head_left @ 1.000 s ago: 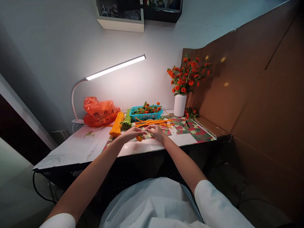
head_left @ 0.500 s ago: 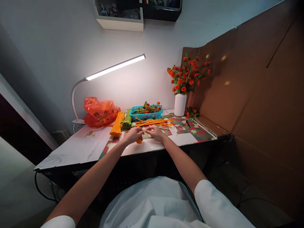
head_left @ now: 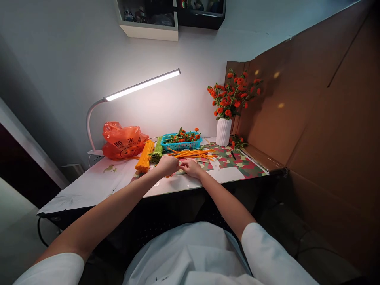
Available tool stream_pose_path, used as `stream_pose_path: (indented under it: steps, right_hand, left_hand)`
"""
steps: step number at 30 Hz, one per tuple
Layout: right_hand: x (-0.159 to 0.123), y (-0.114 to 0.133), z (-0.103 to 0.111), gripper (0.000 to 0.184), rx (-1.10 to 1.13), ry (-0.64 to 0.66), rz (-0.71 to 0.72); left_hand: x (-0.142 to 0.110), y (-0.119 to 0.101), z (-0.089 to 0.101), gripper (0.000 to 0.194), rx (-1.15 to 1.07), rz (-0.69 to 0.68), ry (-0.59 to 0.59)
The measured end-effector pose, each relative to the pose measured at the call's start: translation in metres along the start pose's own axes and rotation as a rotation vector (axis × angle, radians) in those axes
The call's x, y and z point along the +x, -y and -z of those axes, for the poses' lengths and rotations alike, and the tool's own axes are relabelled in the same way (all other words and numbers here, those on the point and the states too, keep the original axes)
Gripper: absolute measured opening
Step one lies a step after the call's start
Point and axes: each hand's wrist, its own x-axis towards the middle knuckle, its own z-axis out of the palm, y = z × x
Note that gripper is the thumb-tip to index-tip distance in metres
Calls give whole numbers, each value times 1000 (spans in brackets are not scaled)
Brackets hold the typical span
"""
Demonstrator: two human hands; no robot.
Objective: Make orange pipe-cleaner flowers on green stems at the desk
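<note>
Above the front edge of the desk, my two hands meet with fingertips almost touching. My left hand is closed with its back turned up; a small bit of an orange fuzzy piece shows beneath it, mostly hidden. My right hand is pinched, its thumb and fingers close to the left fingertips; whatever lies in the pinch is too small to make out. Just behind the hands lie loose orange pipe cleaners. A thick orange bundle of pipe cleaners and a green bundle rest to the left.
Behind, a blue basket holds orange flowers with green stems. A white ribbed vase of similar flowers stands right, near a cardboard panel. An orange plastic bag sits beneath a lit desk lamp. A black pen-like item lies right.
My left hand has rolled over so its back faces up, covering most of the orange piece that hung below it. My right hand has turned slightly downward. The view has shifted a little.
</note>
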Motion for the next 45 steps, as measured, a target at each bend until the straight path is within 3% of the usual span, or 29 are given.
stream_pose_path:
  steps: [5, 7, 10, 13, 15, 18, 21, 25, 30, 33, 37, 45]
  right_hand:
    - [2, -2, -6, 17, -50, -71, -68]
    - [2, -3, -7, 15, -85, -64, -85]
    - [-1, -1, -6, 14, -134, -17, -76]
    - [-5, 4, -4, 22, -224, 32, -32]
    - [-7, 7, -4, 38, -289, 41, -1]
    - [-9, 9, -7, 58, -348, 33, 23]
    - [-7, 7, -8, 59, -275, -59, 7]
    - [-1, 1, -4, 46, 183, -260, -27]
    - [1, 3, -3, 54, 759, -66, -64]
    - [1, 5, -5, 49, 852, -28, -33]
    - [1, 8, -4, 44, 810, -111, -62]
    - [-5, 16, -2, 37, 733, -244, -152]
  left_hand:
    - [20, -1, 1, 24, 65, 36, -31]
    - [30, 11, 16, 23, 94, 143, -80]
    - [43, 32, 53, 23, 114, 199, -142]
    - [48, 34, 85, 28, -156, 105, -171]
    - [46, 24, 91, 35, -416, 21, -216]
    - [34, 8, 77, 48, -779, -7, -204]
    - [21, 6, 47, 54, -997, -7, -170]
    - [16, 18, 4, 65, -1230, 94, -160]
    - [19, 19, -33, 67, -1368, 105, -186]
    - [17, 15, -37, 62, -1358, 92, -198]
    - [11, 13, -32, 55, -1291, 106, -249]
    - [12, 15, -31, 48, -1284, 287, -348]
